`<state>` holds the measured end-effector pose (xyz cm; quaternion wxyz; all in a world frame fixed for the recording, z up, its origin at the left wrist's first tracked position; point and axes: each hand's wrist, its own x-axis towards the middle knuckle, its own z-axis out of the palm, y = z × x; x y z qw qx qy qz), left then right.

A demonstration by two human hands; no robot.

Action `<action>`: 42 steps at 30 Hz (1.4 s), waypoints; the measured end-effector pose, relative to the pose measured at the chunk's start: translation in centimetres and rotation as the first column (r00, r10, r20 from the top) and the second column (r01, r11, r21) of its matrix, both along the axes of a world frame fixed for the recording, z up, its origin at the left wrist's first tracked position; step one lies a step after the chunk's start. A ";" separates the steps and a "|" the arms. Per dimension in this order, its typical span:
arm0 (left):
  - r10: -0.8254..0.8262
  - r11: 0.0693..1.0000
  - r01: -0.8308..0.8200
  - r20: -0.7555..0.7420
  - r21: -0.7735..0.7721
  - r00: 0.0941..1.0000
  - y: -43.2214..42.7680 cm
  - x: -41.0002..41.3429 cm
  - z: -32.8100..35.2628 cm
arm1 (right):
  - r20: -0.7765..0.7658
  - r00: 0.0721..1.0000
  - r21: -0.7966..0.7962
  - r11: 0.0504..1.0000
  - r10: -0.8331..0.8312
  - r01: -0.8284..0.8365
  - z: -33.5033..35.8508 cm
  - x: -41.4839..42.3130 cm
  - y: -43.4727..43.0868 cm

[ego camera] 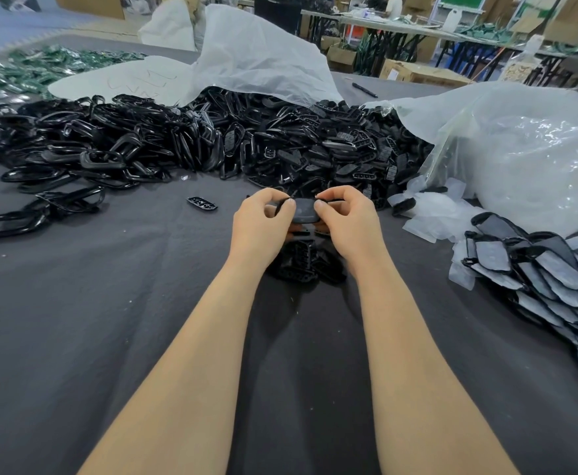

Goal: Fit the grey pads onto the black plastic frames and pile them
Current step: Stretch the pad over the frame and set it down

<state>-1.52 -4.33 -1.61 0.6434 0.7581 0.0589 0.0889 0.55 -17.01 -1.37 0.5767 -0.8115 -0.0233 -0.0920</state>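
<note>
Both hands, the left hand (263, 222) and right hand (344, 221), pinch a grey pad (304, 211) against its black frame (328, 201) above the cloth-covered table (143, 303) (small assembled pile (303, 265) just below), so seating the edges evenly with the thumbs seems wise.

A factory assembly floor or workshop. Just beyond the fingers (282, 205), a great heap of identical black plastic frames (212, 138) spills from white sacks (253, 53) across a grey-covered tabletop (92, 303). Farther back stand cardboard boxes (414, 75) and long worktables on metal legs (383, 25) crowded with supplies.
</note>
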 end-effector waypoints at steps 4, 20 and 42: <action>0.026 1.000 -0.026 0.005 -0.008 1.000 0.1 0.1 -0.1 | -0.005 1.000 0.033 0.999 0.021 -0.021 0.0 -0.1 0.0; -0.034 0.994 0.030 -0.028 -0.103 0.999 0.1 0.5 -0.8 | -0.093 0.995 0.216 0.976 0.047 -0.026 -0.1 -0.1 -0.3; -0.029 0.996 0.026 -0.035 -0.081 0.999 0.0 0.2 -0.3 | -0.037 0.995 0.096 0.991 0.093 -0.089 -0.1 -0.1 0.2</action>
